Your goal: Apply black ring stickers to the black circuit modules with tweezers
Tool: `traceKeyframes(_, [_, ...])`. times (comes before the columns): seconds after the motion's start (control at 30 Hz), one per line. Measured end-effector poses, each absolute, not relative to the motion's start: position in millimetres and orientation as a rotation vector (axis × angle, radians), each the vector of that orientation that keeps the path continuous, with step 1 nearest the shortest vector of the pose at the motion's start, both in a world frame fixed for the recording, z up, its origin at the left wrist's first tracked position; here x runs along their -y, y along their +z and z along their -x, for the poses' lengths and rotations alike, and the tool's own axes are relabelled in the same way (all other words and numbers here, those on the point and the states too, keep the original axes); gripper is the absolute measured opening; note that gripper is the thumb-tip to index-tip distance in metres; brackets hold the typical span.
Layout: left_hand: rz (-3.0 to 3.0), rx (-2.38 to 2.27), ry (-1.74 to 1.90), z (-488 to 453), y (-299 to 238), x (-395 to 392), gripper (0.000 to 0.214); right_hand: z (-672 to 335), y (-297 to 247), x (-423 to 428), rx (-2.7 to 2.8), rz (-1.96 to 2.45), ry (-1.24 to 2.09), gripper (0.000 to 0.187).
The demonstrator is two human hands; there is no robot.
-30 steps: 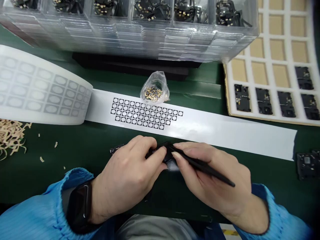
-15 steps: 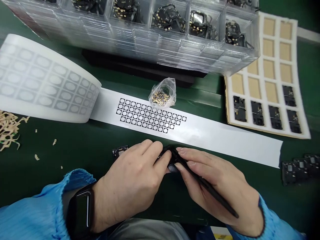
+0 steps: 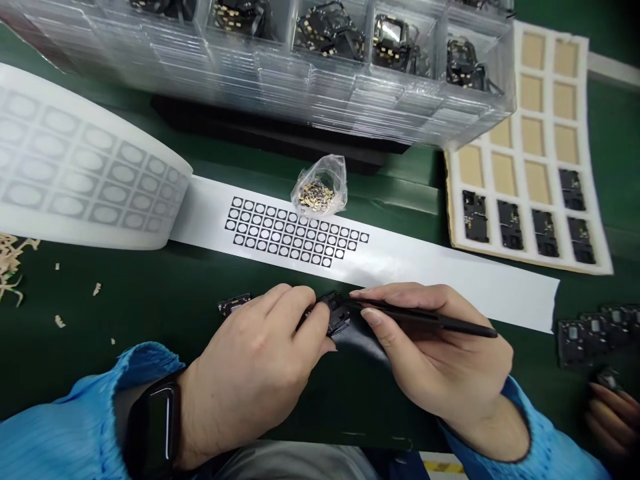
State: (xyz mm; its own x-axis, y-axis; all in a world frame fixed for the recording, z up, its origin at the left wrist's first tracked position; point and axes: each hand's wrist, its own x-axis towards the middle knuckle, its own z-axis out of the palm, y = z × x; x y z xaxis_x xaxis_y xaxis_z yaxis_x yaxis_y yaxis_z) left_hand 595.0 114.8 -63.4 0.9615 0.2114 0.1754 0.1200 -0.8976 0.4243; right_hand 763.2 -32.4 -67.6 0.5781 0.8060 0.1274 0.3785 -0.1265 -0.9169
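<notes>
My left hand (image 3: 260,360) is closed on a small black electronic module (image 3: 336,313), pressing it near the green table surface; the fingers cover part of it. Black tweezers (image 3: 425,317) lie between the thumb and fingers of my right hand (image 3: 440,360), their tips reaching the module's right edge. Another black module (image 3: 234,304) shows just beyond my left knuckles. Behind both hands runs a white strip (image 3: 425,273) carrying rows of black square stickers with round centres (image 3: 295,233). A clear plastic bag (image 3: 333,173) of tiny gold pieces rests at the strip's far edge.
Clear compartment bins (image 3: 320,87) with black parts stand at the back. At right is a white foam tray (image 3: 543,140) with several modules. More modules (image 3: 583,340) and another person's hand (image 3: 613,413) are at the right edge. Peeled scraps (image 3: 13,267) lie left.
My right hand has swung the tweezers from a steep slant to nearly level, uncovering more of the module. Another person's hand with a small black part has appeared at the right edge.
</notes>
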Motion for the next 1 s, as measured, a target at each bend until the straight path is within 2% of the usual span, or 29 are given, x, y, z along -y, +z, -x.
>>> traceKeyframes(0.47, [-2.661, -0.274, 0.305, -595.0, -64.5, -115.5, 0.013, -765.5, -64.1, 29.0, 0.886, 1.758, 0.668, 0.019])
traceKeyframes(1.0, [-2.67, -0.268, 0.267, -595.7, -63.5, -116.1, 0.014, -766.8, -56.3, 20.6, 0.848, 1.922, 0.546, 0.011])
